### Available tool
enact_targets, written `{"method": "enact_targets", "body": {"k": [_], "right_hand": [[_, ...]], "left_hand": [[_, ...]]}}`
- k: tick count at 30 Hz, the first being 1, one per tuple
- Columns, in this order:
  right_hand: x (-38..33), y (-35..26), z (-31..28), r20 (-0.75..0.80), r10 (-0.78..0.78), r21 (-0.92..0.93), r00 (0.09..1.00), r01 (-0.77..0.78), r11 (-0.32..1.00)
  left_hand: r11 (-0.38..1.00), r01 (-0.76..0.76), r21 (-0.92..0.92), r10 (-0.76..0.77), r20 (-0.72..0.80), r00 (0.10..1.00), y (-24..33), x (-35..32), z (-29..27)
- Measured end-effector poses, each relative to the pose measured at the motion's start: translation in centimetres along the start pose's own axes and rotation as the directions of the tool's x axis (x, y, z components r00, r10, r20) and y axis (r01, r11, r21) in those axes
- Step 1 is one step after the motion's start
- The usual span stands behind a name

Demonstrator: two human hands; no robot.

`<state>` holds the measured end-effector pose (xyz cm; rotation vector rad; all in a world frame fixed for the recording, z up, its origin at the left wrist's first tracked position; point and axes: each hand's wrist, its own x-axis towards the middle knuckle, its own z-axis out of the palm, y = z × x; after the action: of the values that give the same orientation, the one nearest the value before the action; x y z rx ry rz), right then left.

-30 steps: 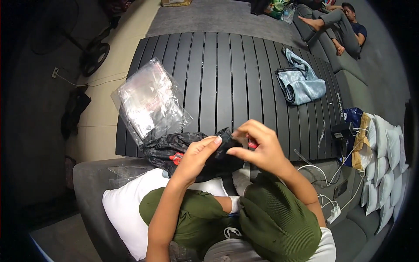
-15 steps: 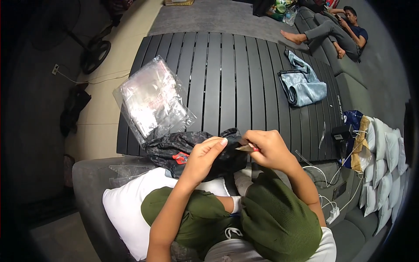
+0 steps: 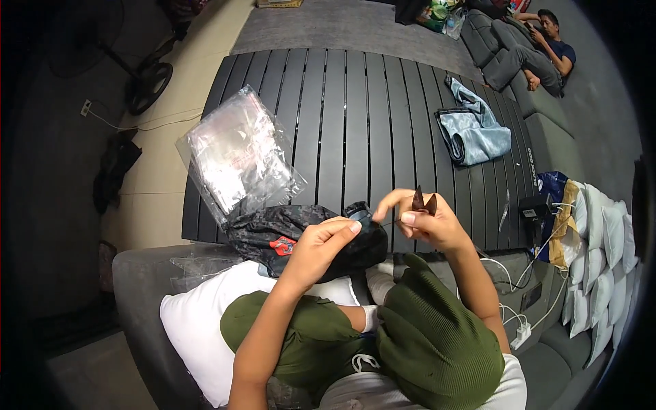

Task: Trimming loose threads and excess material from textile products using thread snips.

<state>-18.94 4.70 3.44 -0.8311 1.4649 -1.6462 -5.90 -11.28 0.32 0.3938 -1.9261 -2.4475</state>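
Note:
Dark, speckled fabric (image 3: 362, 254) with a red patch (image 3: 281, 246) lies bunched at the near table edge and over my lap. My left hand (image 3: 318, 251) is closed in a pinch on its upper edge, where a greyish strip shows. Just right of that edge is my right hand (image 3: 441, 222), holding a pair of small thread snips (image 3: 419, 199) in its palm, the two pointed blades upward and apart. Its index finger reaches left toward the fabric, and a thin dark line, perhaps a thread, shows between them.
On the slatted black table (image 3: 333, 123) lie a stack of clear plastic bags (image 3: 236, 154) at left and a folded light-blue cloth (image 3: 475, 137) at right. A black adapter (image 3: 536, 206) with cords, white pouches (image 3: 601, 239) and a white pillow (image 3: 195, 328) are nearby. Someone (image 3: 533, 61) reclines on the far sofa.
My right hand has shifted slightly right, away from the fabric. The snips have turned from pointing left to pointing up. The person on the sofa has drawn one leg in.

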Motion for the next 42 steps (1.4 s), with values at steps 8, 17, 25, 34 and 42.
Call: {"method": "enact_targets", "body": {"k": [8, 17, 25, 34, 42], "right_hand": [[-0.4, 0.0, 0.3, -0.012, 0.100, 0.232, 0.995, -0.095, 0.968], [-1.0, -1.2, -0.3, -0.106, 0.030, 0.386, 0.994, 0.014, 0.922], [-0.8, -2.0, 0.2, -0.106, 0.022, 0.304, 0.994, 0.011, 0.953], [0.3, -2.5, 1.1, -0.055, -0.120, 0.380, 0.991, 0.132, 0.915], [0.5, -4.2, 2.0, 0.213, -0.006, 0.229, 0.977, -0.044, 0.972]], "left_hand": [[0.997, 0.006, -0.082, -0.005, 0.013, 1.000, 0.0, 0.0, 0.2], [0.991, 0.025, -0.134, -0.022, 0.026, 0.999, 0.4, -0.3, -0.2], [1.000, 0.006, 0.018, -0.007, 0.064, 0.998, 1.1, -0.4, -0.1], [0.997, -0.022, -0.080, 0.026, 0.051, 0.998, 1.7, -0.7, 1.1], [0.938, -0.153, 0.313, 0.121, 0.120, 0.985, 1.4, -0.6, 0.9]]}}
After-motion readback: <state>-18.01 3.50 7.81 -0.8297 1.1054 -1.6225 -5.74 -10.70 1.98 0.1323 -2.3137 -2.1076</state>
